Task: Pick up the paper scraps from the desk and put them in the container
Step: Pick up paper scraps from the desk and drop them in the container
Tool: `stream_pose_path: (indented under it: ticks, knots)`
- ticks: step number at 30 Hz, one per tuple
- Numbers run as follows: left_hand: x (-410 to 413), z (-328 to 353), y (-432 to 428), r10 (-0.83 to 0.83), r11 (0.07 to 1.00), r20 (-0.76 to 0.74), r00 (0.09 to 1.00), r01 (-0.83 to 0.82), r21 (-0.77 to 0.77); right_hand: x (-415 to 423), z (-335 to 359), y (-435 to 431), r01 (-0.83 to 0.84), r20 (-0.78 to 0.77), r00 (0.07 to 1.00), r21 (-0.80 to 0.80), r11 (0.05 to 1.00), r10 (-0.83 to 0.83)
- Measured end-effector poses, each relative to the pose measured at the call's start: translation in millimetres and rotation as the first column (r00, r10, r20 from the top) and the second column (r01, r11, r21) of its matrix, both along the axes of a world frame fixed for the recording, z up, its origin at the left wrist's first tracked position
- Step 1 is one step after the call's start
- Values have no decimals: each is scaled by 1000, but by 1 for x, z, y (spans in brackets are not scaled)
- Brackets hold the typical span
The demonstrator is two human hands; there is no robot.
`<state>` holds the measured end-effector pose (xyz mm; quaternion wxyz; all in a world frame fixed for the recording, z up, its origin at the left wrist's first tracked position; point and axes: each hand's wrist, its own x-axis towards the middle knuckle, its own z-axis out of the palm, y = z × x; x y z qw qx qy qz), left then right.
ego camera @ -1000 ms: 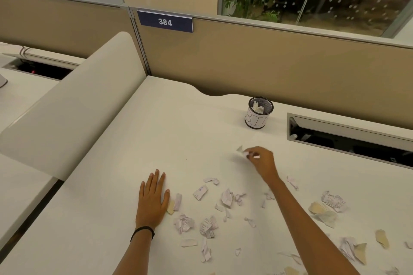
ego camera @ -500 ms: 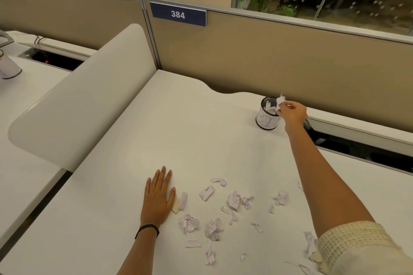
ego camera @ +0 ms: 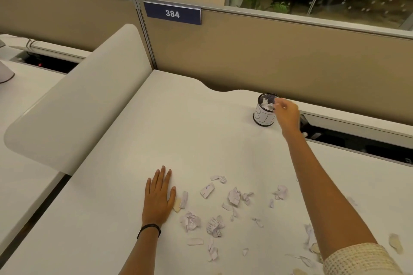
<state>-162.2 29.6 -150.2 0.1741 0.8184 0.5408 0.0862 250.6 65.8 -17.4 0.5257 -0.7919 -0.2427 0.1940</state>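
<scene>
A small black mesh container (ego camera: 263,118) with a white label stands at the back of the desk, with white scraps inside. My right hand (ego camera: 287,115) reaches over its right rim, fingertips pinched together on a white paper scrap (ego camera: 269,106) at the mouth. My left hand (ego camera: 159,196) lies flat on the desk, fingers spread and holding nothing. Several crumpled paper scraps (ego camera: 213,224) are scattered on the desk near me, to the right of my left hand. More scraps (ego camera: 310,236) lie beside my right forearm.
A tan partition (ego camera: 268,56) with a blue "384" sign (ego camera: 172,14) runs behind the desk. An open cable slot (ego camera: 357,140) is right of the container. A curved white divider (ego camera: 85,100) borders the desk's left side.
My right hand picked a scrap off the desk a second ago and carried it back to the container. It now sits lower at the rim. My left hand stayed flat.
</scene>
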Motion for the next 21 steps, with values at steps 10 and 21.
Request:
stream_pose_path:
  ticks: [10, 21]
  knots:
    - [-1, 0, 0, -10, 1000, 25, 1000, 10, 7, -135, -78, -98, -610, -40, 782, -260, 749, 622]
    - [0, 0, 0, -12, 1000, 9, 1000, 12, 6, -171, -104, -147, -561, 324, 520, -568, 602, 790]
